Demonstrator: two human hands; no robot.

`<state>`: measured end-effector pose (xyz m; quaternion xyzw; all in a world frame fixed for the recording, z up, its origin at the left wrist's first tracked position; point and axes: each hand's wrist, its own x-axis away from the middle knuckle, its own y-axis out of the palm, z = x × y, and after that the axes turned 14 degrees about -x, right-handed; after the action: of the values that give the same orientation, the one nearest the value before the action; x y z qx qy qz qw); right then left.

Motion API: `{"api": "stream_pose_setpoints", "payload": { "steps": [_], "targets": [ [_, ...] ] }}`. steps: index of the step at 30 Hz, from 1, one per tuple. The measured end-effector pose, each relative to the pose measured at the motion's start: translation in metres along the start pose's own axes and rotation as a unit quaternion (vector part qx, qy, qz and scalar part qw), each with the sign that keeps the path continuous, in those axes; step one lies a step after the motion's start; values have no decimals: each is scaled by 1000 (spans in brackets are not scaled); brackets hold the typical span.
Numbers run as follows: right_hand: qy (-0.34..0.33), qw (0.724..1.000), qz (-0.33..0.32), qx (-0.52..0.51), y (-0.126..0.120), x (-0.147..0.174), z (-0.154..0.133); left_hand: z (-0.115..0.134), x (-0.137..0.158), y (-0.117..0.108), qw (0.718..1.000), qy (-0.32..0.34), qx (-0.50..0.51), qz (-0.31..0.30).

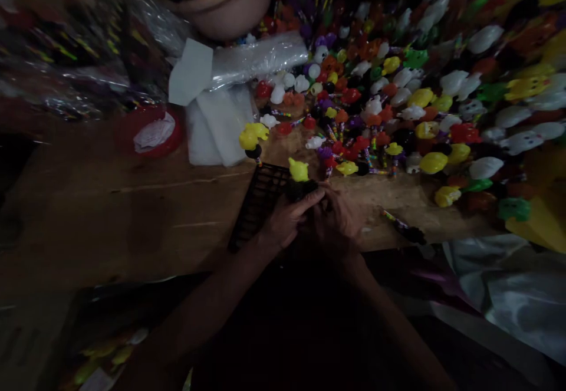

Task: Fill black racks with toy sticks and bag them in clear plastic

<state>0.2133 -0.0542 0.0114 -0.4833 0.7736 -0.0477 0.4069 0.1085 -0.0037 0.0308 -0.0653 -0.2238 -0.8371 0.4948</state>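
Near the table's front edge, my left hand (287, 217) is closed around the dark lower part of a toy with a yellow animal-shaped head (299, 170). The head points away from me and sticks out past my thumb. My right hand (333, 217) meets the left at the toy's near end, its fingers bent and pressed together there. What the right fingertips grip is hidden in shadow. Partly under my left wrist lies a black grid tray (259, 202). At its far edge is another yellow toy (251, 136) with a black base and a patterned stick.
Many coloured toy heads (424, 99) are heaped across the back and right. Clear plastic bags (216, 125) lie left of centre, beside a red dish (154, 131) holding paper. A pink basin (225, 7) stands behind. One dark toy with a patterned stick (404, 227) lies at the front right.
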Motion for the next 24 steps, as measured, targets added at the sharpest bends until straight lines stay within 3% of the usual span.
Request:
{"api": "stream_pose_setpoints", "payload": {
  "steps": [4,7,9,12,15,21,24],
  "targets": [
    [5,999,-47,-17,-24,0,6,1,-4,-10,989,86,-113,29],
    [34,997,-42,56,-62,-5,25,11,-4,-24,951,184,-245,35],
    [68,991,-31,111,-84,-11,40,14,-6,-30,934,224,-278,23],
    [101,977,-56,177,-101,-18,53,6,-12,-29,945,211,-249,23],
    [100,970,-80,208,-101,-22,53,-11,-16,-19,952,188,-227,87],
    [115,949,-60,287,-112,-44,58,-27,-8,-7,928,176,-230,235],
    [147,926,-62,343,-127,-70,65,-25,-11,-5,914,158,-263,266]
  ]
}}
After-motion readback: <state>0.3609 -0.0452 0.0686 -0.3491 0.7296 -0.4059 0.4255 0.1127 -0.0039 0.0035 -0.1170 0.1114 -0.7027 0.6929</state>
